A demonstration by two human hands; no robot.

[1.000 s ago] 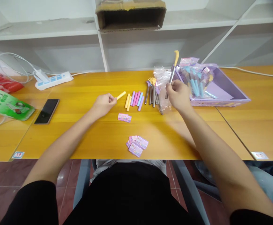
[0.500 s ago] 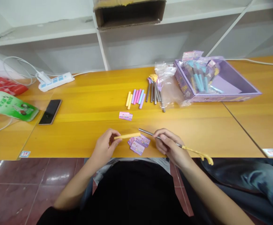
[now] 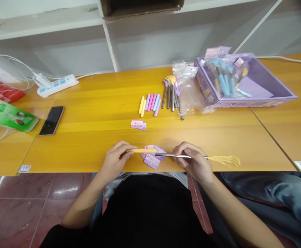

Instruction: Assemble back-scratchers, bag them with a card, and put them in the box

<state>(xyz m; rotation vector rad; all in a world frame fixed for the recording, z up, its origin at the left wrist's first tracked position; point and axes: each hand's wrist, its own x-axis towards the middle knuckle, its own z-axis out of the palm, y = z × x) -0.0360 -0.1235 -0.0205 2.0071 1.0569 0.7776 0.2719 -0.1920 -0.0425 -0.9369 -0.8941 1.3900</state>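
My left hand point(image 3: 118, 158) pinches a yellow handle sleeve point(image 3: 142, 150) by its left end. In my right hand point(image 3: 193, 160) is a back scratcher with a metal rod point(image 3: 166, 155) and a yellow claw head point(image 3: 225, 159) that points right. The rod's bare end meets the sleeve's right end; whether it sits inside cannot be made out. Below them lie several purple printed cards point(image 3: 151, 160). Farther back are loose coloured sleeves point(image 3: 150, 102) in a row, beside a bunch of metal scratchers point(image 3: 171, 93) with purple and yellow heads.
A purple box point(image 3: 256, 101) holding bagged scratchers point(image 3: 224, 79) stands at the back right, with clear plastic bags point(image 3: 189, 89) beside it. More cards point(image 3: 138, 124) lie mid-table. On the left are a phone point(image 3: 52, 120), a power strip point(image 3: 58, 85) and a green package point(image 3: 10, 114). Someone's leg point(image 3: 269, 193) is at right.
The scratcher has turned level, and its rod end has come down in line with the yellow sleeve and against its end. The view has shifted slightly.
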